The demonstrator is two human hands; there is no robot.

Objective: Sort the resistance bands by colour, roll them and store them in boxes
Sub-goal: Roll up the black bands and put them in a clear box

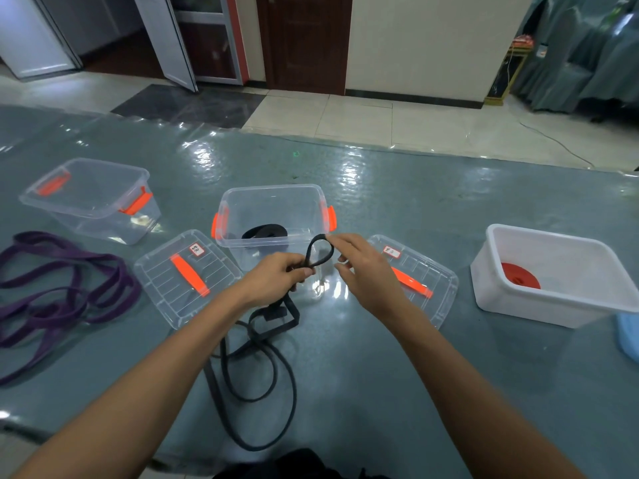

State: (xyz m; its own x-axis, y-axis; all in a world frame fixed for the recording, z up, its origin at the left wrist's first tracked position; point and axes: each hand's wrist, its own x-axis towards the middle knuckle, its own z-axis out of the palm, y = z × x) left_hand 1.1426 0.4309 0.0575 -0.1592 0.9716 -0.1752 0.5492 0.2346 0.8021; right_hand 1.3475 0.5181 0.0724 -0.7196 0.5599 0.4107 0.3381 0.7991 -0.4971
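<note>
- Two clear plastic boxes with orange latches stand open on the desk (380,382): the centre box (276,198) at 12 o'clock from the hands, the left box (86,198) at 10 o'clock.
- Two clear ribbed lids with orange handles lie flat: the left lid (162,288) at 9 o'clock from the hands, the right lid (439,281) at 3 o'clock.
- One white opaque tub (553,305) sits further out at 3 o'clock and holds one rolled red band (520,275).
- One rolled black band (264,232) lies in the centre box.
- A tangle of flat purple bands (58,288) lies at 9 o'clock, well apart from the hands; their number cannot be told.
- One loose black band (259,375), flat and matte, trails in loops over the desk at 6 o'clock and rises to the hands.
- The left hand (276,274) is clenched on the loose black band, thumb pinching it at the base of a small upright loop.
- The right hand (363,267) has loosely curled fingers, its forefinger tip at the top of that loop; whether it pinches or only touches cannot be told.
- The desk is grey-green under a glossy, wrinkled clear sheet.
- A pale blue object (627,337) shows at the edge at 4 o'clock.
</note>
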